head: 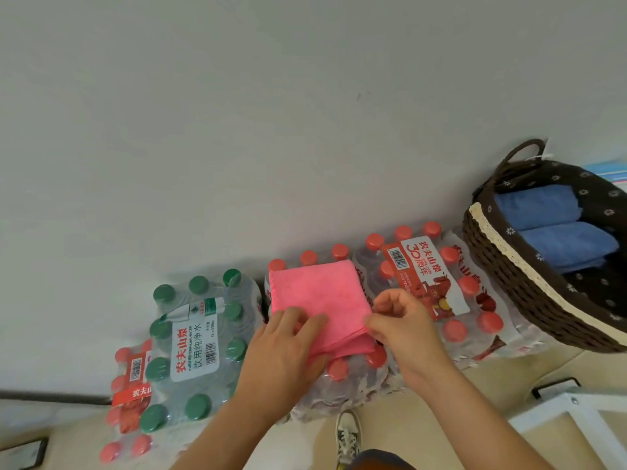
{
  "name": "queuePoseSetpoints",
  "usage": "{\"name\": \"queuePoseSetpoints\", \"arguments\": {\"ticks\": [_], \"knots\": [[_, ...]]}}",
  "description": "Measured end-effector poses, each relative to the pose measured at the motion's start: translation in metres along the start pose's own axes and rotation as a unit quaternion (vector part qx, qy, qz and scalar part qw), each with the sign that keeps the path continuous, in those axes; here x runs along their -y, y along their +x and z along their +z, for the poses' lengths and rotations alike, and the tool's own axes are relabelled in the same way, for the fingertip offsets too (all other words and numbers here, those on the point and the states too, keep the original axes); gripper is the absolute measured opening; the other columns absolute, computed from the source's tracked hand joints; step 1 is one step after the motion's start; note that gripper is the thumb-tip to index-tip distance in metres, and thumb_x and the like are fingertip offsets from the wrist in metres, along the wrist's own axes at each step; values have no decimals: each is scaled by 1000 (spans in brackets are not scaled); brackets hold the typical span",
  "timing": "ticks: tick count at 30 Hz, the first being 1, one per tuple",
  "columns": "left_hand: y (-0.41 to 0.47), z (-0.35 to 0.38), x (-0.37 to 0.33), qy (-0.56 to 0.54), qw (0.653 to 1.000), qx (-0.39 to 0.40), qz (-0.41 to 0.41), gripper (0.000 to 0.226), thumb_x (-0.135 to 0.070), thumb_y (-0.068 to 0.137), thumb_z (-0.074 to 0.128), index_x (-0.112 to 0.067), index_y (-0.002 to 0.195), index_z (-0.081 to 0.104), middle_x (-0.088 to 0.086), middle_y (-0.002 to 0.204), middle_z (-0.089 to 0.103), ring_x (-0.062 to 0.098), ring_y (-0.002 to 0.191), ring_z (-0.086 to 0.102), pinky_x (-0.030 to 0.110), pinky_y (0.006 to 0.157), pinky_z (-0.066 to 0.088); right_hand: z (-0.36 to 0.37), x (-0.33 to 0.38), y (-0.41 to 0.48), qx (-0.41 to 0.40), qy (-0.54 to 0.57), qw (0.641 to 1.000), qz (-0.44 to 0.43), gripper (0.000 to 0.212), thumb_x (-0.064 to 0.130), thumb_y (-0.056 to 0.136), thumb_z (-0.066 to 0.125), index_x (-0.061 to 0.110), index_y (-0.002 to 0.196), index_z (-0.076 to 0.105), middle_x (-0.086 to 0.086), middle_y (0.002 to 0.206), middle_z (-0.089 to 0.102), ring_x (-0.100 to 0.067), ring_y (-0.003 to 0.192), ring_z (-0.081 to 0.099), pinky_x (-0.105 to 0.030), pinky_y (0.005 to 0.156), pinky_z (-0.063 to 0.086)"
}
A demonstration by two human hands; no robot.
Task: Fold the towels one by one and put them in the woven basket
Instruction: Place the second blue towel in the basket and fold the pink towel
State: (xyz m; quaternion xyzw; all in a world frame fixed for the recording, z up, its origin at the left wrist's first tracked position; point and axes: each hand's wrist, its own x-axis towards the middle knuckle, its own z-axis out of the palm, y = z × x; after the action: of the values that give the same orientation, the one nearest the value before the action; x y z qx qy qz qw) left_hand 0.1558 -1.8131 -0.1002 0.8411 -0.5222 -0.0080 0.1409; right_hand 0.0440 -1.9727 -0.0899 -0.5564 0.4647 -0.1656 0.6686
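A pink towel [315, 296], folded into a square, lies on top of a shrink-wrapped pack of red-capped water bottles [342, 378]. My left hand [285, 344] grips its near left edge, fingers on top and thumb beneath. My right hand [400, 320] pinches the near right corner of the towel. The dark brown woven basket [515, 276] with a floral lining stands at the right on another pack. Two folded blue towels [556, 225] lie inside it.
A green-capped bottle pack [200, 337] sits to the left, with red-capped packs [130, 395] beside it and another [434, 283] to the right. A pale wall rises behind. A shoe [347, 435] and a white frame [576, 418] are on the beige floor below.
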Motion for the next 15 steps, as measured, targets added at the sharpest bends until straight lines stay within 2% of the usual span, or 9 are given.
{"name": "queuePoseSetpoints", "arguments": {"ticks": [3,6,7,9,11,13,15], "knots": [[5,-1,-11,21,999,-38,19,53,-52,70,64,-28,117,57,-1,106,58,21,90,54,35,67,49,3,7,-2,28,102,993,48,30,-18,74,59,9,88,58,-6,79,49,-19,71,52,-36,70,49],[11,5,-18,45,996,-58,57,43,-40,75,63,-25,116,58,2,108,59,23,91,56,35,68,46,5,8,-6,40,127,990,56,33,-19,75,57,10,88,58,-6,78,49,-18,69,51,-33,64,48],[12,7,-17,45,994,-66,72,38,-34,77,62,-25,114,58,2,106,59,24,88,56,35,67,46,5,5,-6,33,101,993,43,33,-17,73,59,14,86,59,-5,79,51,-19,70,53,-35,65,48],[11,9,-12,38,991,-82,97,31,-24,80,63,-23,110,59,1,100,60,22,82,55,34,64,46,3,-1,-6,2,-25,999,-23,33,-3,65,65,26,80,62,-3,85,60,-18,77,58,-39,73,51],[7,11,-4,36,987,-89,127,27,-17,79,67,-21,105,62,-1,96,61,21,81,56,34,64,48,0,-5,-8,-5,-151,984,-97,37,2,60,68,34,77,63,0,93,62,-14,88,60,-35,81,51],[1,12,2,32,984,-79,154,21,-15,81,66,-19,101,65,-2,96,64,21,83,58,33,64,50,0,-11,-9,4,-229,964,-138,39,-2,64,70,35,71,63,4,99,57,-9,97,57,-24,89,46],[-3,13,6,28,983,-60,168,19,-16,83,64,-18,102,67,-2,98,65,20,85,59,31,67,52,1,-16,-12,6,-288,944,-163,36,-1,68,71,34,72,63,9,100,51,-2,93,53,-5,82,37]]}}
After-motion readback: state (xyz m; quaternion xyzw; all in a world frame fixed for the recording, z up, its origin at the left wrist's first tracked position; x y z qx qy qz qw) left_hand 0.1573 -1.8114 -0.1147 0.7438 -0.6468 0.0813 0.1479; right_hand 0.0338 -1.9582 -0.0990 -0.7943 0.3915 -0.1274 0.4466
